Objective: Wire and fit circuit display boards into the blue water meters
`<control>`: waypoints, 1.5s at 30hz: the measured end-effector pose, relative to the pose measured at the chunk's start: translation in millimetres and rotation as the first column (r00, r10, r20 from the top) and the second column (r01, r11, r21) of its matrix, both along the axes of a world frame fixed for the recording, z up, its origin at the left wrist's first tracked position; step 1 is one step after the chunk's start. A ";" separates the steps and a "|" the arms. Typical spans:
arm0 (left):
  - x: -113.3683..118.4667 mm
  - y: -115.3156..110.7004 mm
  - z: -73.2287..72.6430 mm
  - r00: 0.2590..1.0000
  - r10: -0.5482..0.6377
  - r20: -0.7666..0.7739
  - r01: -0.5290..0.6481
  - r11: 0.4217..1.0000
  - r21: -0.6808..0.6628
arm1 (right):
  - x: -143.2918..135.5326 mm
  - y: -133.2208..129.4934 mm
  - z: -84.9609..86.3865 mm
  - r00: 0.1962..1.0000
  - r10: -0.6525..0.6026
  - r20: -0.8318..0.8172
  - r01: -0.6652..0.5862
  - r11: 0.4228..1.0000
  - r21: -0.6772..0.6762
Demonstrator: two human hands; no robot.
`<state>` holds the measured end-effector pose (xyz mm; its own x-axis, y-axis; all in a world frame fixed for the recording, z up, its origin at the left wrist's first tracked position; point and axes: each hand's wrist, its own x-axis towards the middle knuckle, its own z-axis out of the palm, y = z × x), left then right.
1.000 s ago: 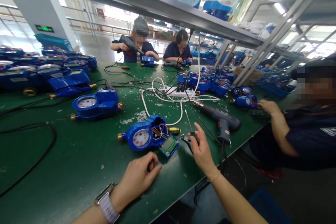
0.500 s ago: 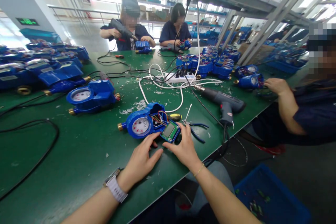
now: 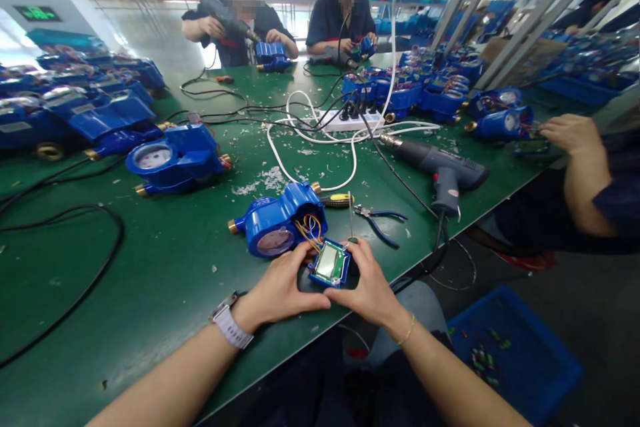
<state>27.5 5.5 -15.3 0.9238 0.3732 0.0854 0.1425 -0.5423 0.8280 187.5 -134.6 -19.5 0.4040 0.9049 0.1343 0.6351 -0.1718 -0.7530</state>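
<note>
A small blue-framed circuit board with a grey display (image 3: 330, 263) is held between my two hands, above the green table (image 3: 165, 293). My left hand (image 3: 285, 287) grips its left side, and my right hand (image 3: 367, 283) has thumb and fingers at its right and lower edges. Coloured wires (image 3: 311, 227) run from the board into the open housing of a blue meter (image 3: 275, 217), which sits tilted just behind my left hand. A yellow and black screwdriver (image 3: 337, 201) lies behind the board, with blue-handled pliers (image 3: 383, 220) to its right.
A heat gun (image 3: 440, 163) lies at the right, its cable hanging over the table edge. Cables and a white power strip (image 3: 350, 121) cross the middle. Another meter (image 3: 175, 157) sits left. Two people work opposite; a person's hand (image 3: 570, 133) is at the right.
My left hand has closed on the board's left side. The board has moved slightly right and towards me, and the meter has tipped over towards me. The view has shifted down.
</note>
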 end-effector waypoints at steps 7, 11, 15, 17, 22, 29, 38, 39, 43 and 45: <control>-2.1 4.7 -6.1 0.998 -0.055 -0.016 0.055 0.998 -0.025 | -0.1 -0.4 -1.2 1.000 0.010 0.014 -0.010 1.000 0.003; -1.3 5.7 -4.9 0.998 -0.061 -0.008 0.060 0.995 -0.074 | 0.4 0.8 1.7 0.999 0.033 0.028 -0.033 0.999 0.011; 0.4 6.4 -2.4 0.998 -0.067 -0.007 0.066 0.989 -0.131 | 1.6 -0.3 1.4 0.997 0.065 0.044 -0.066 0.998 0.014; 0.5 6.4 -2.6 0.998 -0.056 -0.008 0.055 0.990 -0.129 | 2.1 -0.4 0.3 0.996 0.075 0.051 -0.076 0.997 0.016; -0.8 5.6 -4.9 0.999 -0.041 -0.003 0.041 0.996 -0.073 | 2.6 -0.1 -0.4 0.995 0.077 0.057 -0.078 0.997 0.019; -1.5 7.4 -2.5 0.997 -0.077 -0.001 0.076 0.996 -0.052 | 3.0 -0.6 1.2 0.997 0.076 0.027 -0.076 0.997 0.015; -5.7 10.7 -3.1 0.986 -0.145 0.084 0.158 0.970 -0.186 | 7.3 -5.7 3.0 0.990 0.138 -0.028 -0.137 0.990 0.036; -5.2 9.4 -3.2 0.987 -0.143 0.072 0.153 0.973 -0.171 | 5.8 -6.3 2.1 0.989 0.145 -0.028 -0.144 0.989 0.039; -2.0 4.2 -0.2 0.986 -0.163 0.039 0.167 0.973 -0.160 | -1.2 -7.8 -2.0 0.982 0.184 -0.027 -0.183 0.982 0.057; -0.8 3.2 3.1 0.981 -0.187 0.050 0.193 0.967 -0.165 | -2.0 -8.6 -1.9 0.978 0.207 -0.037 -0.204 0.977 0.066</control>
